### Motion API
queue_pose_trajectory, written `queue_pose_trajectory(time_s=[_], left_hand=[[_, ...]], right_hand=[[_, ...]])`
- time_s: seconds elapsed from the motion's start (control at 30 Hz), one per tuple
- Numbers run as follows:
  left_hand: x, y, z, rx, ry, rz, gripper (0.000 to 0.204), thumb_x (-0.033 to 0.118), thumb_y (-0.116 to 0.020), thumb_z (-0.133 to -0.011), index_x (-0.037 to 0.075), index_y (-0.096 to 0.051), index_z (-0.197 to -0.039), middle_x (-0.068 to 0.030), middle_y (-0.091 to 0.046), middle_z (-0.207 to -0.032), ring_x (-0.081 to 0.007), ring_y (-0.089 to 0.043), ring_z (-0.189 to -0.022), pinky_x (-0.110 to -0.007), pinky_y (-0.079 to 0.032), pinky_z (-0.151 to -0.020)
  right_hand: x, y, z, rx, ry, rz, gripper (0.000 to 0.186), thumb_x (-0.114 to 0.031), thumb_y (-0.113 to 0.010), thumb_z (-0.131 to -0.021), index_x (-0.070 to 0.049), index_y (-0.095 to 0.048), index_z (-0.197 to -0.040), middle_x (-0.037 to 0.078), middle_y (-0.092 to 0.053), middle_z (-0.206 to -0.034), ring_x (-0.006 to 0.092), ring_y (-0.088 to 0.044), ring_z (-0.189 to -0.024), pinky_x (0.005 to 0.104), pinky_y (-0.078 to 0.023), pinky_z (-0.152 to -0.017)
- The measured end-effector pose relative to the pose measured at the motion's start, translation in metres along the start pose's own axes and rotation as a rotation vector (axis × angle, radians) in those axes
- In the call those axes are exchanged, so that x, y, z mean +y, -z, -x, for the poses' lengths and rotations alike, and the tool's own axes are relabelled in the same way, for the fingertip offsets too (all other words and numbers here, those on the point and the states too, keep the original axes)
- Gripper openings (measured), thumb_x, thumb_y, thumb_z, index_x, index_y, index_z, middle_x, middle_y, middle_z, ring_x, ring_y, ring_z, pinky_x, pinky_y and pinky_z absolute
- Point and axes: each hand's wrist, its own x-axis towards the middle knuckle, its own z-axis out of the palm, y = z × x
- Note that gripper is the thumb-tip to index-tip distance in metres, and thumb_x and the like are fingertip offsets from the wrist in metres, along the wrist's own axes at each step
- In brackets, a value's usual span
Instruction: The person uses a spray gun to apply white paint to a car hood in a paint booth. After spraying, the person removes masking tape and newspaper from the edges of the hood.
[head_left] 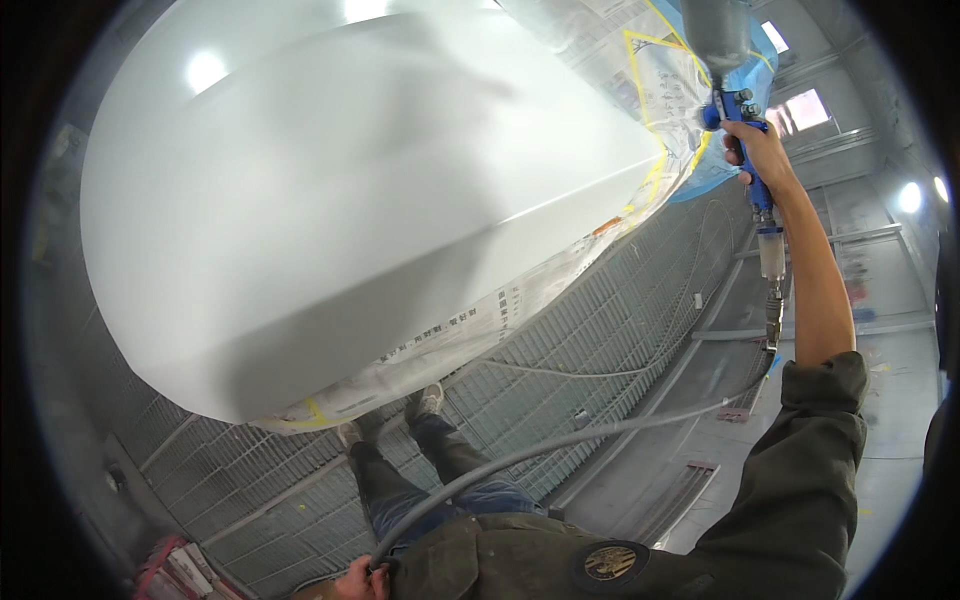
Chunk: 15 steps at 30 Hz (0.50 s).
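Right grip around blue, cup-topped sprayer

Smooth white panel with a soft gloss. Along its lower edge, creased paper; past its right end, thin blue plastic-looking film and a shiny blue metallic spray gun; below it, matt hose, metal-looking grating, cloth jacket.

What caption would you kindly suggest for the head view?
Right hand grips a blue spray gun near a white panel, left hand holding its grey hose.
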Motion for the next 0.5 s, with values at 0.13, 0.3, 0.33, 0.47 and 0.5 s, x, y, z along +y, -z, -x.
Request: queue_pose_trajectory(time_s=[0.13,0.3,0.33,0.47,0.5], left_hand=[[0.005,0.023,0.001,0.089,-0.066,-0.016,0.021,0.029,-0.062,-0.098,0.014,-0.067,-0.113,-0.0200,-0.069,-0.083,-0.0422,-0.067,-0.069,-0.049,-0.053,-0.060],[-0.081,0.061,0.012,0.158,-0.019,-0.002,0.019,0.025,-0.061,-0.098,0.013,-0.068,-0.112,-0.0182,-0.070,-0.083,-0.0422,-0.066,-0.067,-0.048,-0.052,-0.059],[-0.091,0.077,0.014,0.217,-0.058,-0.041,0.019,0.025,-0.061,-0.099,0.013,-0.068,-0.112,-0.0173,-0.071,-0.082,-0.0416,-0.066,-0.066,-0.048,-0.051,-0.058],[-0.157,0.148,0.014,0.306,-0.101,-0.077,0.017,0.022,-0.058,-0.101,0.007,-0.066,-0.106,-0.0146,-0.071,-0.084,-0.0315,-0.066,-0.071,-0.042,-0.051,-0.064],[-0.180,0.166,0.014,0.310,-0.096,-0.032,0.014,0.016,-0.057,-0.102,0.003,-0.064,-0.100,-0.0124,-0.070,-0.082,-0.0238,-0.064,-0.070,-0.036,-0.051,-0.067]], right_hand=[[-0.010,-0.005,0.016,0.047,0.002,0.152,0.021,-0.026,-0.067,-0.091,-0.007,-0.060,-0.094,-0.001,-0.052,-0.076,0.0072,-0.048,-0.059,0.0262,-0.038,-0.042],[-0.060,-0.045,0.103,-0.197,-0.024,-0.068,0.024,-0.025,-0.068,-0.090,-0.008,-0.056,-0.078,0.000,-0.054,-0.070,0.0067,-0.051,-0.056,0.0218,-0.033,-0.035],[-0.072,-0.057,0.121,-0.266,-0.010,-0.100,0.024,-0.024,-0.068,-0.091,-0.008,-0.056,-0.078,0.000,-0.054,-0.071,0.0059,-0.051,-0.056,0.0210,-0.033,-0.035],[-0.144,-0.114,0.229,-0.334,-0.026,-0.189,0.024,-0.022,-0.065,-0.092,-0.008,-0.056,-0.076,0.000,-0.054,-0.069,0.0049,-0.052,-0.057,0.0203,-0.033,-0.035],[-0.163,-0.132,0.256,-0.322,-0.042,-0.223,0.027,-0.024,-0.063,-0.094,-0.008,-0.056,-0.074,0.000,-0.053,-0.065,0.0051,-0.049,-0.052,0.0207,-0.034,-0.034]])
